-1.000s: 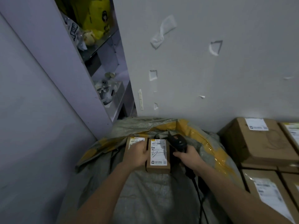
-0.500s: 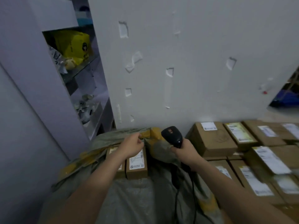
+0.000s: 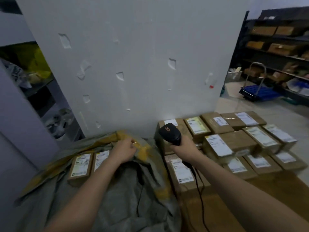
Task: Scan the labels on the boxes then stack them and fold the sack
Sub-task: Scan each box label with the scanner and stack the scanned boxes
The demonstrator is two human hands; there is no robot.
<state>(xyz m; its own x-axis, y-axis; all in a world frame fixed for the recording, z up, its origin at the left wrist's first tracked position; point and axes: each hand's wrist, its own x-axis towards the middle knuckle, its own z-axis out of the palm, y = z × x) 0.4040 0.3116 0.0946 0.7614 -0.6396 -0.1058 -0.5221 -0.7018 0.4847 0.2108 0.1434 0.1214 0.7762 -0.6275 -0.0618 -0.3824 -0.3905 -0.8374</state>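
The right hand has its grip clamped round the handle of a black scanner, whose head stands above the fist. A black cable runs from the handle down across the boxes below it.

The left hand has its grip pinched on the yellow-taped edge of the sack, thumb against curled fingers, holding up a fold. The sack (grey-green woven stuff, much crumpled) lies spread on the floor under both forearms.

On the sack, just left of the left wrist, two small boxes lie side by side with their labels up. The left forearm hides part of the label on the box nearer to it.

Right of the sack is the stack of boxes. These are brown cardboard with white labels facing up, set in rows on the floor against the white wall, and some rest on top of others.

Beyond the wall's corner, far right, dark shelving holds more cartons, and a blue trolley stands before it. At the far left a shelf unit holds a yellow bag.
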